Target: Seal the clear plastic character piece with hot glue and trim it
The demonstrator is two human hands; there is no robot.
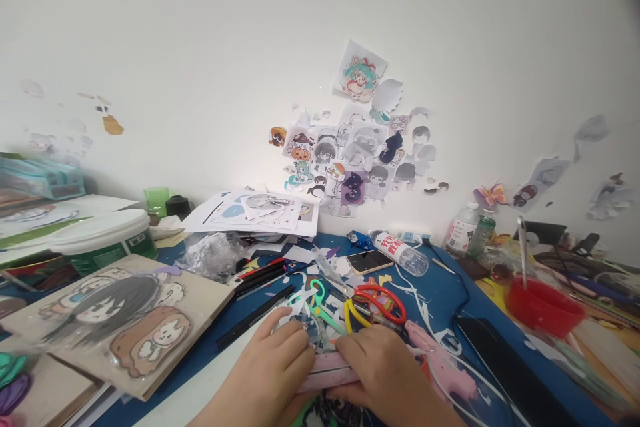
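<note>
A small pink case (326, 373) with a dark line along its length lies low in the middle, between my two hands. My left hand (263, 363) has its fingers curled on the case's left end. At the other end, the fingers and thumb of my right hand (383, 367) close on it. Just beyond my hands lie green-handled scissors (317, 300), red-handled scissors (395, 303) and a yellow handle (353, 315), among paper scraps and clear plastic. A pink glue gun (445, 367) rests to the right of my right hand. My palms and wrists cover part of the case.
A phone (369, 261) and a lying plastic bottle (400, 253) are farther back on the blue table (210, 327). Left are cardboard with drawn figures (125, 313) and a white-lidded tub (103, 230). Right are a red bowl (543, 310), a black strip (515, 373) and loose cables.
</note>
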